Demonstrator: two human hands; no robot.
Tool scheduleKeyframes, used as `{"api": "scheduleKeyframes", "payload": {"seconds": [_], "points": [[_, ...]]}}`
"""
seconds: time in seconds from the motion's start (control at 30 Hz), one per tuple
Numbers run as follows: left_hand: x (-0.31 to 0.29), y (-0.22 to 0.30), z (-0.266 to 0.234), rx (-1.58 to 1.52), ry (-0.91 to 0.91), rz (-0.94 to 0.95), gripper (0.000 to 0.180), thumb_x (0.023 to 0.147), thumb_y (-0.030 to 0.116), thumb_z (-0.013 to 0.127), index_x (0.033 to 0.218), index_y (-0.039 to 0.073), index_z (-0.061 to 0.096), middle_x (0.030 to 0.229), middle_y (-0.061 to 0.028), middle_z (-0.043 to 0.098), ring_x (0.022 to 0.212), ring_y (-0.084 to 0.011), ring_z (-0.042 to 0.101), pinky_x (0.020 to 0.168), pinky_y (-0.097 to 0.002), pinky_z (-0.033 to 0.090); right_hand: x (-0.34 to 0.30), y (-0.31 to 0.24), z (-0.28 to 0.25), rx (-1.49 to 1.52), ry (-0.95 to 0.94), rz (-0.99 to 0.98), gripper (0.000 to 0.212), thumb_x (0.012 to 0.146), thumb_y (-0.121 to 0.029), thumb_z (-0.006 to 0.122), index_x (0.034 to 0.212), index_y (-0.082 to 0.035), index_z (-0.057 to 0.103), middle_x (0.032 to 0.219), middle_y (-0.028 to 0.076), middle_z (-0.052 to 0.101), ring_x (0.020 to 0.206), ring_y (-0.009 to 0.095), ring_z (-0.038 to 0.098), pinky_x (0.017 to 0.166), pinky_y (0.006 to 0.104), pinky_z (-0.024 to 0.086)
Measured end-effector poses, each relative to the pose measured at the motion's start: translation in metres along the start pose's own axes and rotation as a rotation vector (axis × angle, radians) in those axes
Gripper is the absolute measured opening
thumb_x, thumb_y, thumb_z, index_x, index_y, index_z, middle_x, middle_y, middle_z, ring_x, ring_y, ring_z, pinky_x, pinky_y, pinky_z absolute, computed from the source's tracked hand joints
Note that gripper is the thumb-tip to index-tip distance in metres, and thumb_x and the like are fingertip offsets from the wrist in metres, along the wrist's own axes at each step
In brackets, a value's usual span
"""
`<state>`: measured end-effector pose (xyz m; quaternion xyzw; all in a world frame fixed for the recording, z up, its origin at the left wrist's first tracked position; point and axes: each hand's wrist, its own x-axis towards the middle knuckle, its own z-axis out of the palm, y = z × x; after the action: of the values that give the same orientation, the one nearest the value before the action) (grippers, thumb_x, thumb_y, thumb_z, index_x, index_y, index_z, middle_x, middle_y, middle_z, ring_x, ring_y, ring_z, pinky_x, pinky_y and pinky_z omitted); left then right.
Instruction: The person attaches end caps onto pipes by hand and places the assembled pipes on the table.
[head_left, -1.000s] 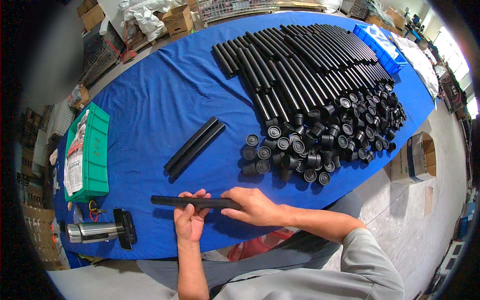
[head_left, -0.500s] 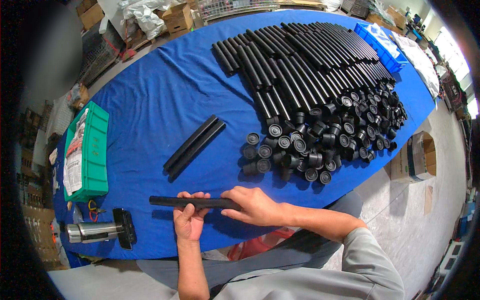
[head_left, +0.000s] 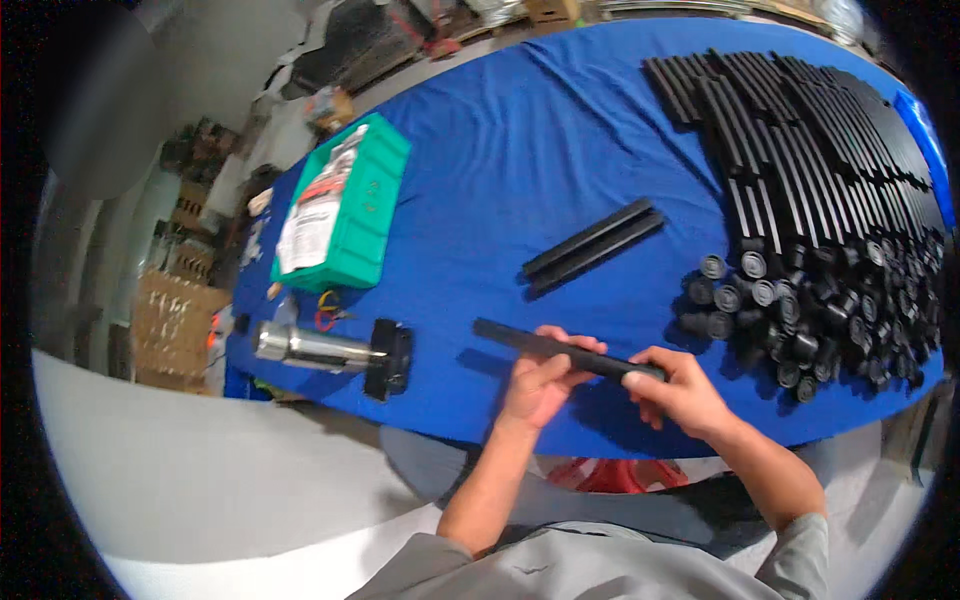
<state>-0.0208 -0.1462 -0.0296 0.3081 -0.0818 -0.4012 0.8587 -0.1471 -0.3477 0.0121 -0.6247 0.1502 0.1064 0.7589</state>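
A black tube is held above the table's near edge, slanting down to the right. My left hand is closed round its middle, thumb on the near side and fingertips showing beyond it. At the tube's right end my right hand grips it between thumb and fingers; whether a cap sits on that end I cannot make out. Just beyond my hands, a pair of black tubes lies side by side on the blue cloth. Loose black caps are heaped to the right.
Many black tubes lie in rows at the back right, beside a blue bin. On the left stands a green crate with newspaper in it. Near it are a steel flask, a dark rectangular object and small scissors.
My view has swung to the left, so everything sits further right in the picture. Both hands still hold the tube. My right hand's thumb now lies along its right end.
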Motion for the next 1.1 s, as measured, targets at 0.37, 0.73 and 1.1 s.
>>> {"api": "scheduleKeyframes", "payload": {"seconds": [0.37, 0.73, 1.1], "points": [[0.001, 0.001, -0.004, -0.015, -0.038, 0.004, 0.028, 0.090, 0.002, 0.066, 0.114, 0.009, 0.054, 0.121, -0.0238, 0.062, 0.122, -0.0423, 0.056, 0.093, -0.0511, 0.057, -0.001, 0.001, 0.000, -0.277, 0.037, -0.135, 0.039, 0.088, -0.022, 0.073, 0.113, 0.002, 0.058, 0.078, 0.010, 0.064, 0.060, 0.019, 0.063, 0.051, 0.0327, 0.048], [0.001, 0.000, 0.003, -0.039, -0.030, 0.000, 0.027, 0.089, 0.001, 0.066, 0.111, 0.008, 0.053, 0.119, -0.0234, 0.062, 0.119, -0.0393, 0.059, 0.093, -0.0476, 0.058, -0.002, 0.004, 0.000, -0.483, 0.104, -0.342, 0.039, 0.082, -0.020, 0.078, 0.109, 0.002, 0.059, 0.075, 0.012, 0.062, 0.063, 0.023, 0.064, 0.055, 0.0350, 0.051], [0.000, 0.003, -0.003, -0.012, -0.022, -0.006, 0.034, 0.078, -0.005, 0.064, 0.107, 0.008, 0.053, 0.119, -0.0227, 0.064, 0.123, -0.0426, 0.055, 0.103, -0.0552, 0.048, 0.006, 0.010, 0.002, -0.540, 0.217, -0.533, 0.042, 0.083, -0.031, 0.077, 0.106, 0.001, 0.064, 0.082, 0.017, 0.066, 0.076, 0.027, 0.067, 0.067, 0.0390, 0.051]]}}
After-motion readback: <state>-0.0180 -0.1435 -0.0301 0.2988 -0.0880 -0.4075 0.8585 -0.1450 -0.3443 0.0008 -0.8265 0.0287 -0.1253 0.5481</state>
